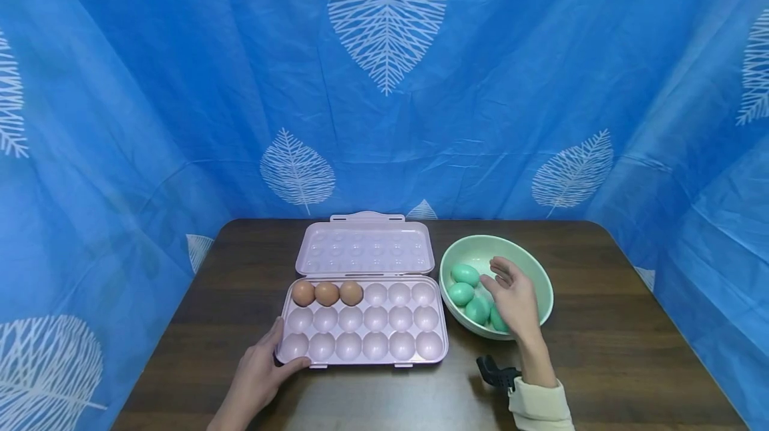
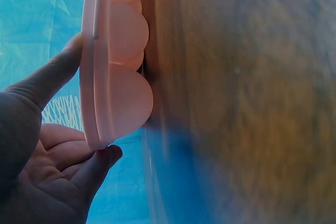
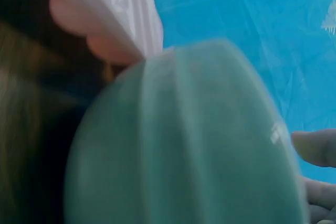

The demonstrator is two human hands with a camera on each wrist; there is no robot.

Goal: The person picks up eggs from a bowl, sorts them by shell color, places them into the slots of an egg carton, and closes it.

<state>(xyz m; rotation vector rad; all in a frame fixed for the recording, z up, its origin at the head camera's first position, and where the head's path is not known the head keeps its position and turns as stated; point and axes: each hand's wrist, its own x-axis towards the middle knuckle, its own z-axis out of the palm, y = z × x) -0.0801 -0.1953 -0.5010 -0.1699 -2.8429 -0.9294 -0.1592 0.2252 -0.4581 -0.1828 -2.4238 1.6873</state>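
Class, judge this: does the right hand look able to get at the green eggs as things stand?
Probably yes: the right hand is over the uncovered light-green bowl, its fingers near the green eggs, and nothing visible blocks the way between.

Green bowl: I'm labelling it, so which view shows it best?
Head view: the green bowl shows rim and interior, with green eggs inside, though the right hand covers part. The right wrist view shows mostly its blurred outer side, cut off below; the left wrist view, none.
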